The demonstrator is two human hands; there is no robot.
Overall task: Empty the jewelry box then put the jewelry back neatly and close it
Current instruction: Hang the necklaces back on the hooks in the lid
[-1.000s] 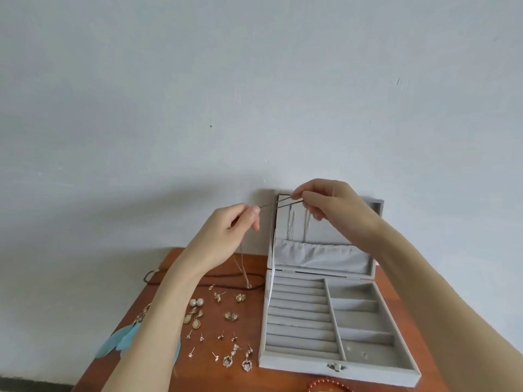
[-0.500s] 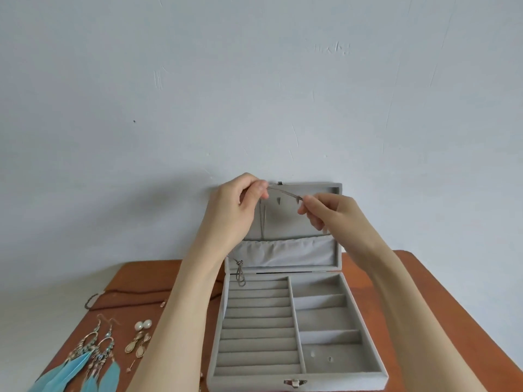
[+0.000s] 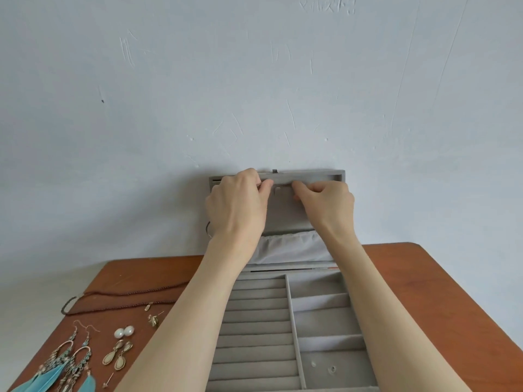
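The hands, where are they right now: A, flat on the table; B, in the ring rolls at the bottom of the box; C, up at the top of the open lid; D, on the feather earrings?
C: both hands, left and right, are up at the top edge of the open lid.

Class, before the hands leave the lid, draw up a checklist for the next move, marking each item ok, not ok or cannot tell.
1. Jewelry box lid propped open: ok.
2. Left hand and right hand at the lid's top edge: ok.
3. Necklace caught on the hook: cannot tell; the chain is hidden.
4. Ring rolls free to fill: ok.
5. All jewelry back in the box: not ok; the feather earrings, pearl studs and brown cord lie on the table.
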